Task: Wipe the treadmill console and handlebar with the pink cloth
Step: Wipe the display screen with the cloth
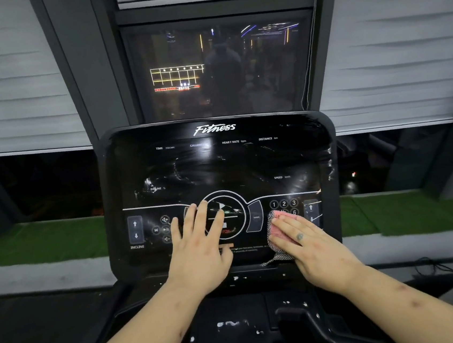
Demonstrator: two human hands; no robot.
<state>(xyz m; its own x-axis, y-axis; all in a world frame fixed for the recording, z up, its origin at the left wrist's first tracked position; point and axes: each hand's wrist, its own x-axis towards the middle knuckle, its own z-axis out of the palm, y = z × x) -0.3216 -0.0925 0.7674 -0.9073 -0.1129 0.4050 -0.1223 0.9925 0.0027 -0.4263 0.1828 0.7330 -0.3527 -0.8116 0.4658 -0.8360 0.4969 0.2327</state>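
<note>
The black glossy treadmill console (pixel 219 166) fills the middle of the view, its panel streaked with smears. My right hand (pixel 308 243) lies flat on the pink cloth (pixel 279 221), pressing it against the console's lower right, just under the number buttons. Part of the cloth sticks out above and below the fingers. My left hand (pixel 199 246) rests flat with fingers spread on the lower middle of the console, over the round start/stop ring, holding nothing. A dark handlebar piece (pixel 308 319) shows below the console, with white specks on the tray around it.
A dark window (pixel 220 68) with reflections stands behind the console, flanked by grey blinds (pixel 14 81). A strip of green turf (pixel 39 241) runs along the sill on both sides. A black cable (pixel 437 269) lies at the right.
</note>
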